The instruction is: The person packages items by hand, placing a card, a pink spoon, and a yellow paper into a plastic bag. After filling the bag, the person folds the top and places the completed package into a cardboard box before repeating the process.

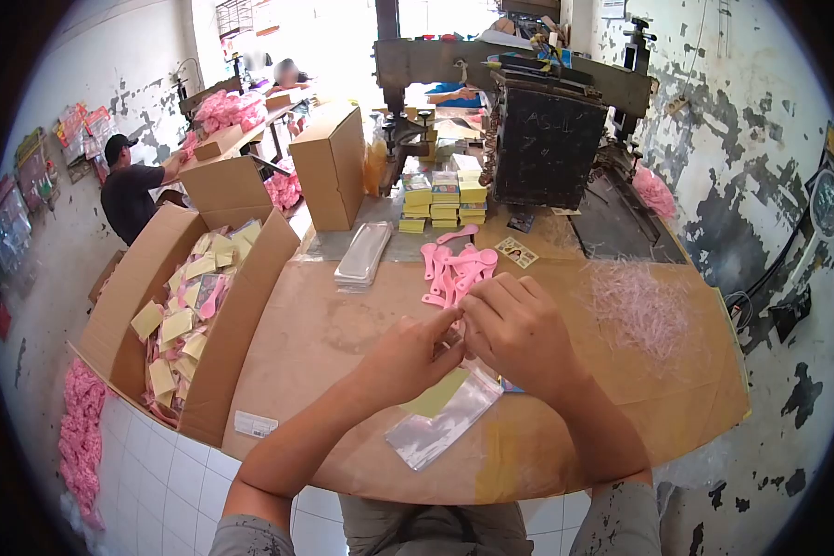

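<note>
My left hand and my right hand meet over the middle of the brown table, fingers pinched together. What sits between the fingertips is too small and hidden to name. Just below them lies a clear plastic bag, with a yellow-green card beside its upper edge. Pink plastic spoons form a loose pile right beyond my hands. A stack of clear bags is left of the spoons. Several stacks of small yellow-edged cards stand behind them.
An open cardboard box full of packed bags stands at the left. Pale shredded strips lie at the right. A black machine and an upright carton rise behind. A person in dark clothes works far left.
</note>
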`<state>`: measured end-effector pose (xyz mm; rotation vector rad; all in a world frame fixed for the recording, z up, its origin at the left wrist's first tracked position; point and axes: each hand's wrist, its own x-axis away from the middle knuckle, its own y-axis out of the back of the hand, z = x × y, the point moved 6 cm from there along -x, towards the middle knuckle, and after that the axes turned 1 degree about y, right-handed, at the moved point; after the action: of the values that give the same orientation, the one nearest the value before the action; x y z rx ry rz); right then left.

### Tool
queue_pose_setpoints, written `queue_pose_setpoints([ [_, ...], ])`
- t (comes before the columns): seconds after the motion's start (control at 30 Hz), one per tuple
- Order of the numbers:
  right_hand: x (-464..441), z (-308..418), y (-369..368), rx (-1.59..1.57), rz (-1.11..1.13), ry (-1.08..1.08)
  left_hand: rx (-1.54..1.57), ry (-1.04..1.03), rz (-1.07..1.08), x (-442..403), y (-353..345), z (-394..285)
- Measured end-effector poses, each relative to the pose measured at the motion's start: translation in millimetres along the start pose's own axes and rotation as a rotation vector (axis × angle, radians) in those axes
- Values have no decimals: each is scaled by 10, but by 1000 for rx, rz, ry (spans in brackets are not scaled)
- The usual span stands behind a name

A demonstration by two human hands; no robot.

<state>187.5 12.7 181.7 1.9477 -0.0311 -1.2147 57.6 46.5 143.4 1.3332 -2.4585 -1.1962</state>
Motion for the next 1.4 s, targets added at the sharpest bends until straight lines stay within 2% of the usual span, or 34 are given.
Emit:
queue_pose_setpoints([
  [0.1, 15, -59, -17, -105, 11, -16, -29, -40, 10, -10, -34, 21],
  [0.3, 102, -14, -102, 13, 163, -3, -90, -71, 27, 68, -152, 61],
  [0.37, 103, 6, -186, -43, 162, -47, -122, -96, 36, 144, -257, 198],
  [0.43, 142, -56, -228, -138, 154, -120, -48, -30, 34, 223, -200, 187],
  [0.47, 166, -137, -226, -203, 148, -169, -9, -3, 36, 245, -177, 192],
  [0.57, 268, -348, 80, -420, 255, -357, 622, 75, 77, 242, -267, 556],
  [0.6, 337, -447, 202, -502, 314, -421, 642, 131, 132, 271, -233, 616],
  [0.67, 557, -817, 443, -483, 223, -484, 758, 105, 118, 279, -311, 685],
  [0.73, 829, -1041, 654, -810, 227, -790, 830, 119, 84, 309, -353, 704],
  [0.83, 1599, -1607, 791, -1311, 240, -870, 860, 167, 22, 304, -379, 651],
  [0.87, 1953, -1953, 705, -1256, 194, -968, 859, 166, 13, 281, -365, 668],
  [0.9, 2429, -2398, 627, -1000, 166, -1098, 856, 165, 6, 277, -368, 685],
  [0.93, 2942, -2772, 615, -196, 313, -1008, 859, 184, -7, 292, -400, 723],
  [0.97, 3149, -2810, 578, 627, 457, -747, 857, 197, -28, 276, -408, 770],
  [1.0, 2717, -2486, 736, 921, 463, -676, 855, 213, -46, 267, -403, 807],
  [1.1, 1784, -1682, 936, 513, 190, -566, 836, 231, -25, 270, -447, 834],
  [1.2, 1479, -1558, 780, -20, 299, -757, 861, 239, -12, 285, -505, 878],
  [1.3, 1671, -1678, 262, -410, 408, -888, 892, 212, -30, 283, -481, 885],
  [1.37, 1317, -1225, -10, -461, 365, -726, 919, 220, -73, 286, -482, 896],
  [1.4, 1185, -985, -176, -603, 440, -711, 933, 226, -92, 287, -497, 902],
])
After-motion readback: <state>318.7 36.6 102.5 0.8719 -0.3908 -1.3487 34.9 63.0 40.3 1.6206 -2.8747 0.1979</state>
